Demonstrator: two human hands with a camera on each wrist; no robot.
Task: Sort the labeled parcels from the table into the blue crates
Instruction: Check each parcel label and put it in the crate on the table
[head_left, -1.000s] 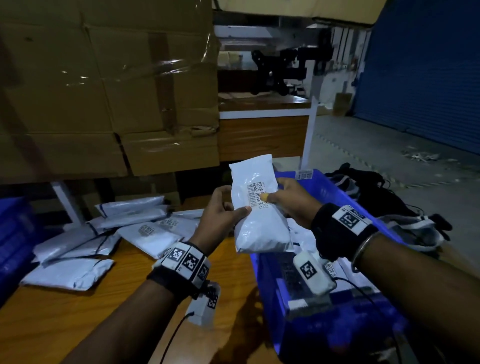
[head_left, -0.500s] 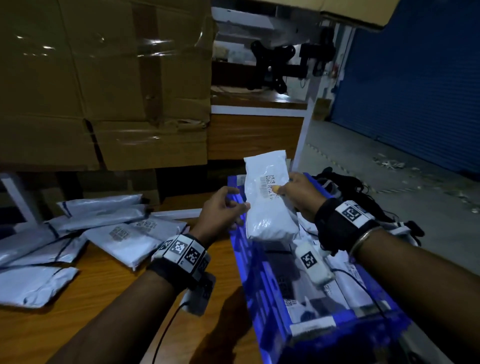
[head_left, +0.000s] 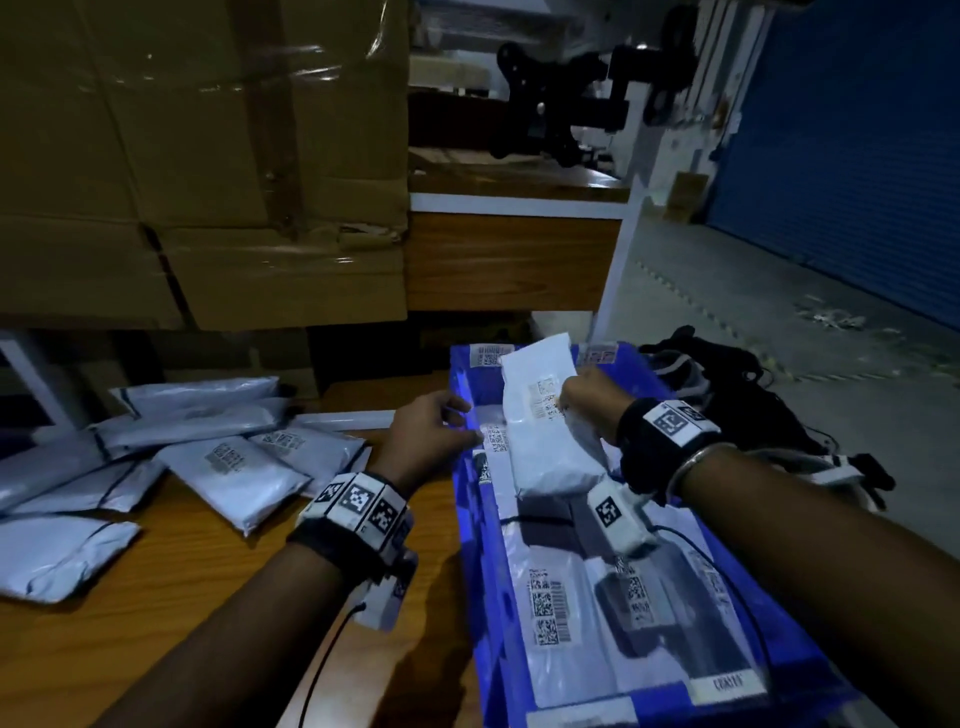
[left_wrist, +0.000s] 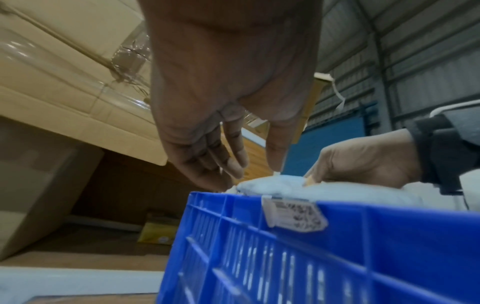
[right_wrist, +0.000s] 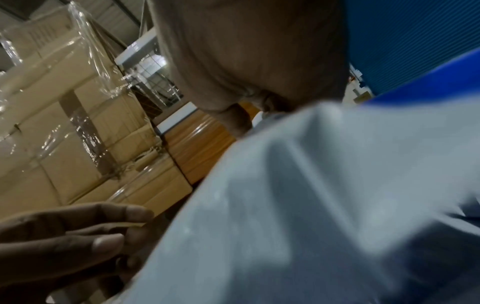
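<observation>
Head view: the right hand (head_left: 589, 400) grips a white parcel (head_left: 545, 431) over the blue crate (head_left: 470, 525); the left hand (head_left: 428, 436) hovers relaxed at its rim. More parcels (head_left: 228, 467) lie on the worktop (head_left: 156, 623) before taped cartons (head_left: 208, 156).

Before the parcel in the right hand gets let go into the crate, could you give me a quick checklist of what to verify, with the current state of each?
1. White parcel is over the blue crate, not the table: ok.
2. Right hand grips the parcel: ok, thumb on its label.
3. Left hand is off the parcel: ok in the head view; in the left wrist view its fingertips sit very close, so contact cannot be ruled out.
4. Room in the crate: ok, though parcels already lie flat inside.
5. Label matches this crate: cannot tell, print too small.
6. Parcels left on the table: not ok, several remain.
</observation>
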